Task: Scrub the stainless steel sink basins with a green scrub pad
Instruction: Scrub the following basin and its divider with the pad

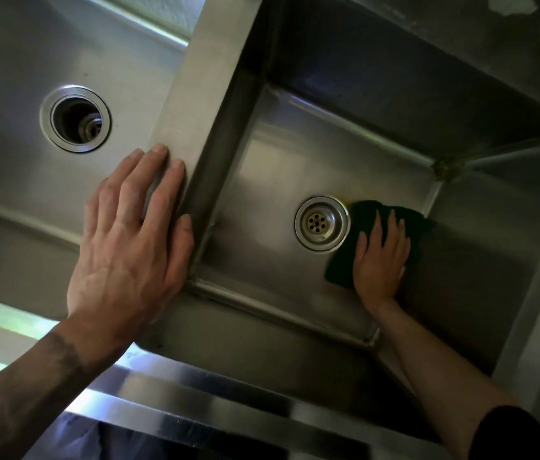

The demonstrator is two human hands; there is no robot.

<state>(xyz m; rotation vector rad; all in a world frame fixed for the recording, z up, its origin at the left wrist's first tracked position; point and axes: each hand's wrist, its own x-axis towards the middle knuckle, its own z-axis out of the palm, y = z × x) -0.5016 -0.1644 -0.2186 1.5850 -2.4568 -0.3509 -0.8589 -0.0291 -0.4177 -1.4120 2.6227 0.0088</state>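
Two stainless steel basins lie below me, split by a flat divider (pixel 192 104). In the right basin (pixel 282 167) my right hand (pixel 380 257) presses flat on a dark green scrub pad (pixel 370 214) on the basin floor, just right of the strainer drain (pixel 321 223). A bit of yellow shows at the pad's upper left edge. My left hand (pixel 129 240) rests flat, fingers spread, on the near end of the divider, holding nothing. The left basin (pixel 13 161) has an open drain hole (pixel 75 118).
The sink's front rim (pixel 195 390) runs across the bottom of the view. Grime sits in the far right corner seam (pixel 446 167) of the right basin. The back wall (pixel 428 78) rises steeply behind it.
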